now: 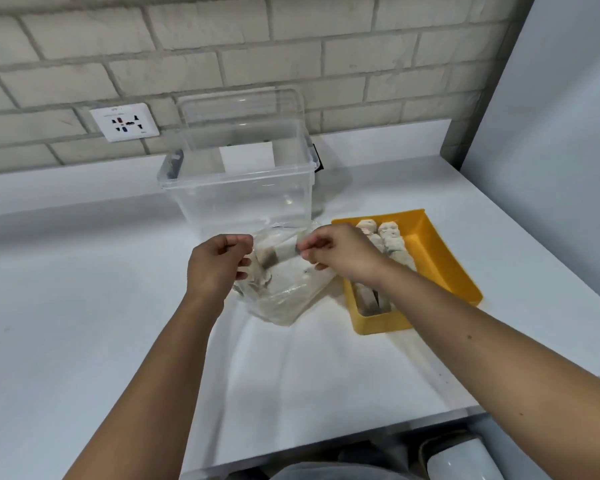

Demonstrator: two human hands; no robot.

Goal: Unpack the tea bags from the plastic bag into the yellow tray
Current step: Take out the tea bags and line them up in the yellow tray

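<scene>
1 bag [286, 292], btwn L hand [215, 265], R hand [343, 252]

Both hands [284, 258] grip the plastic bag [284, 289] (tea bags [269, 259] inside).

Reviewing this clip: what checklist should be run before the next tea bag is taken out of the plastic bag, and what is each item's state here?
1. Left hand grips one edge of the plastic bag: ok.
2. Right hand pinches the opposite edge: ok.
3. Bag mouth open wide enough to reach in: cannot tell.
4. Tea bags left inside the bag: ok, some show through.
5. Yellow tray beside the bag has bare floor left: ok.
6. One hand free to pick: not ok, both hold the bag.
</scene>
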